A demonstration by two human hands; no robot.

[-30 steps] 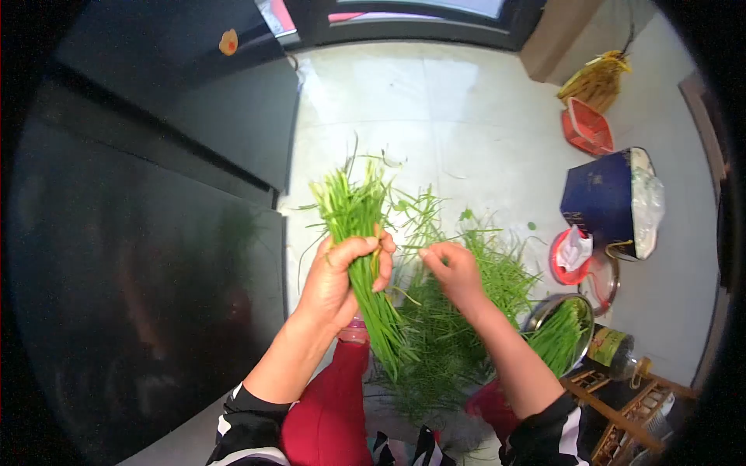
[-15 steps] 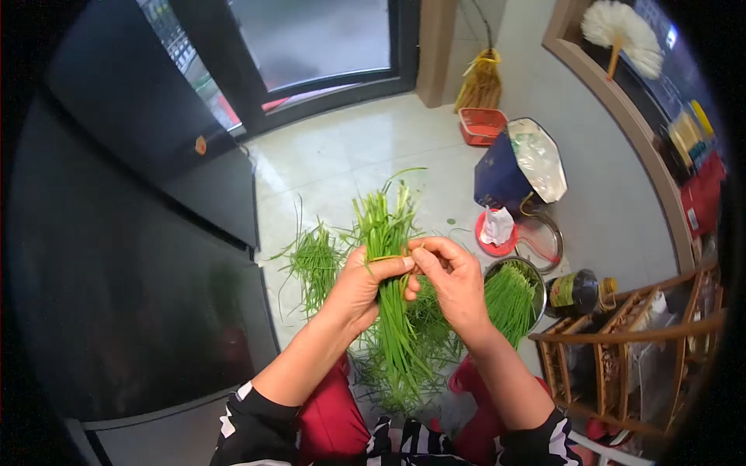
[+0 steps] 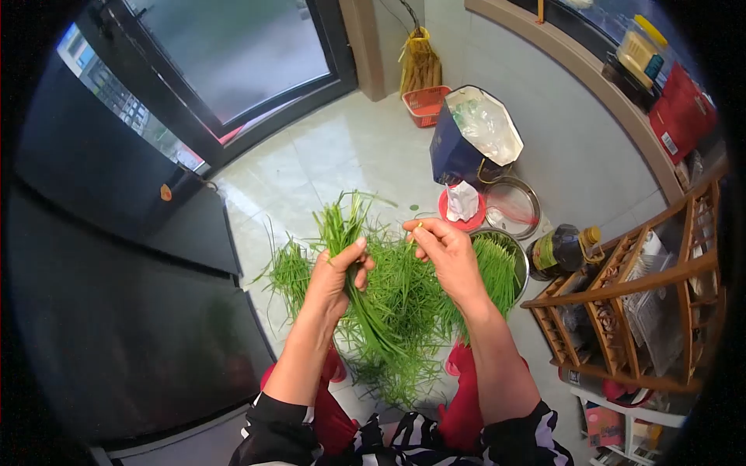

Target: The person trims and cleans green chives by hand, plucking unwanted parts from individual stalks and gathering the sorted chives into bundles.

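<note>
In the head view my left hand point(image 3: 339, 273) is closed around a bunch of garlic chives point(image 3: 342, 225), cut ends up and long leaves hanging down to the lower right. My right hand point(image 3: 447, 256) is apart from the bunch, thumb and forefinger pinched on a thin yellow-green strand point(image 3: 420, 226); most of it is hidden. Loose chives point(image 3: 400, 299) lie in a wide heap on the floor below both hands. A smaller pile of chives point(image 3: 289, 273) is at the left. To the right, more chives point(image 3: 495, 268) lie neatly in a metal bowl point(image 3: 522, 281).
A red dish point(image 3: 475, 220) with white tissue and a round metal tray point(image 3: 528, 203) sit behind the bowl. Beyond are a blue paper bag point(image 3: 447, 144) and a red basket point(image 3: 423, 109). A dark bottle point(image 3: 563, 250) and wooden rack point(image 3: 622, 287) stand right; a black cabinet point(image 3: 116, 311) left.
My hands have come apart, the left moving left with the bunch. The yellowish band seen around the bunch before no longer shows there. The view has turned to the right.
</note>
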